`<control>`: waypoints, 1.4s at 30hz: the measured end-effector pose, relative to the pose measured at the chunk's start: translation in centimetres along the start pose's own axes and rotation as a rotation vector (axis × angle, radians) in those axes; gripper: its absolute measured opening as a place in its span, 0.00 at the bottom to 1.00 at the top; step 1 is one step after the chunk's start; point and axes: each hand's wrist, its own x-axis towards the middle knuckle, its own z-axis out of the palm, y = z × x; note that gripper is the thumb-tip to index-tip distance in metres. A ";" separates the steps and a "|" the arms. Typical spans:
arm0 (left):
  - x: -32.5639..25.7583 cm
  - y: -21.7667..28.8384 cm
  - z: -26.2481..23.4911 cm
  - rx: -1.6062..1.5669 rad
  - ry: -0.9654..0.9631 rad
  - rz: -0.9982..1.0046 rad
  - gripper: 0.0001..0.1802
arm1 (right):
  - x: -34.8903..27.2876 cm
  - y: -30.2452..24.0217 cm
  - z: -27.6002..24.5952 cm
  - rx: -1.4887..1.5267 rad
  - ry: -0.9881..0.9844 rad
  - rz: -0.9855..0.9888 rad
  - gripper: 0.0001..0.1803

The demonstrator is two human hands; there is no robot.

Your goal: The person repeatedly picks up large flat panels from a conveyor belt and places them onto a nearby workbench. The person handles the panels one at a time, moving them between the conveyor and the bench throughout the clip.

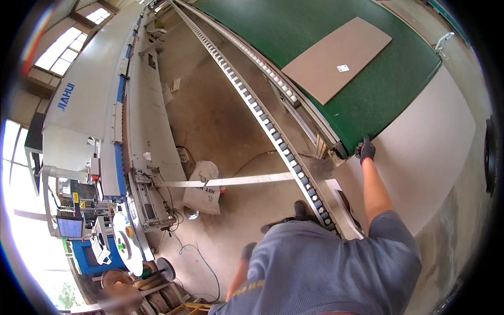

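Observation:
My right hand [366, 150], in a dark glove, reaches forward to the near end of a green conveyor belt [252, 20]. One finger points away from me, and the hand rests where the belt meets a large pale board [415, 152]. I see no object in it. Farther along the belt lies a flat brown panel [336, 58] with a small white label. Low at my side hangs my left hand [248, 251], also gloved, beside my shirt; its fingers are mostly hidden.
A roller rail [257, 110] runs beside the belt, joined by a white crossbar [231, 181] to a long grey machine [86, 100] at left. A white sack [202, 191] sits on the floor near the crossbar. A blue hose [207, 265] trails below, near a control screen [70, 227].

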 end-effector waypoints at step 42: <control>20.3 38.2 -21.0 -0.657 -0.231 0.541 0.24 | -34.7 0.1 -11.6 0.357 -0.187 -0.094 0.16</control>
